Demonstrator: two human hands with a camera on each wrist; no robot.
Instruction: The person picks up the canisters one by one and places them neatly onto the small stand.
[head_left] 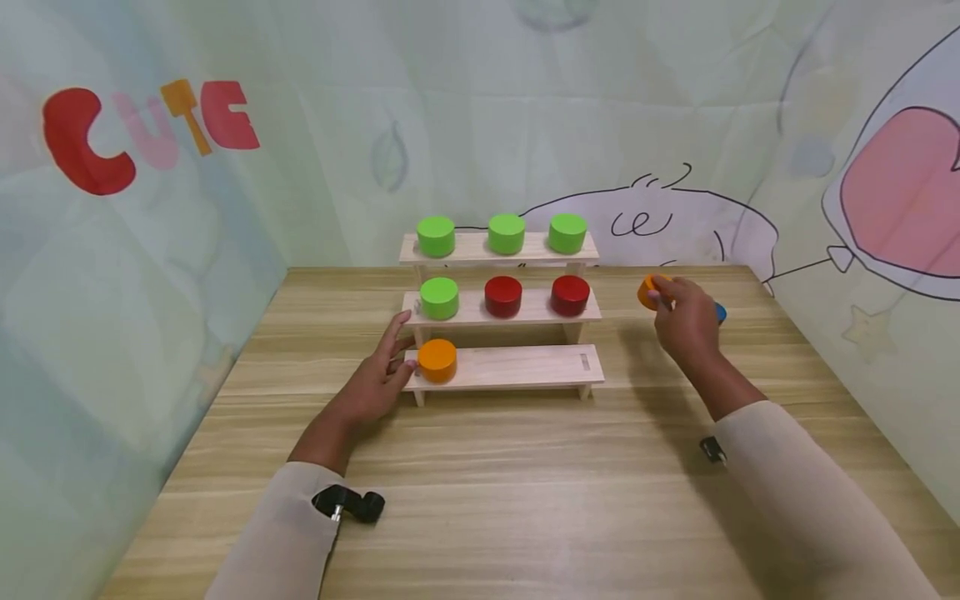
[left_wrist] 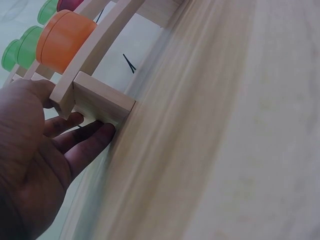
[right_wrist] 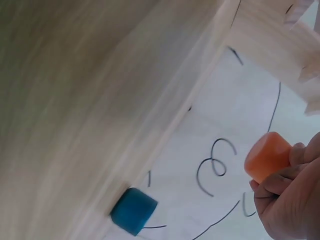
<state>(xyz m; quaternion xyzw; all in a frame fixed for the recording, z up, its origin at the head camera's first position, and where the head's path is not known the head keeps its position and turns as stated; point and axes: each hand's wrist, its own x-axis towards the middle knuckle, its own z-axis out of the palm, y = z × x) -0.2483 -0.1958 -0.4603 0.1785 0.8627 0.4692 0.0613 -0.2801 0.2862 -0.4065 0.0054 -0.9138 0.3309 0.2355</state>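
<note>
A three-tier wooden stand [head_left: 517,367] stands on the table. My left hand [head_left: 375,379] holds its left end, the thumb on the bottom shelf's end and fingers beneath, by the leg [left_wrist: 102,95]. My right hand [head_left: 688,321] pinches an orange cylinder [right_wrist: 267,156] in the air, right of the stand. A blue cylinder [right_wrist: 133,211] lies on the table beyond that hand, mostly hidden by it in the head view. Another orange cylinder [head_left: 437,361] sits at the left of the bottom shelf. Two red cylinders [head_left: 503,297] and a green cylinder [head_left: 438,299] share the middle shelf.
Three green cylinders, one of them the middle one [head_left: 506,234], line the top shelf. The wood-grain table [head_left: 480,500] meets a printed cloth backdrop [head_left: 337,167] at its back and sides. Small black devices [head_left: 348,503] are fastened at both sleeves.
</note>
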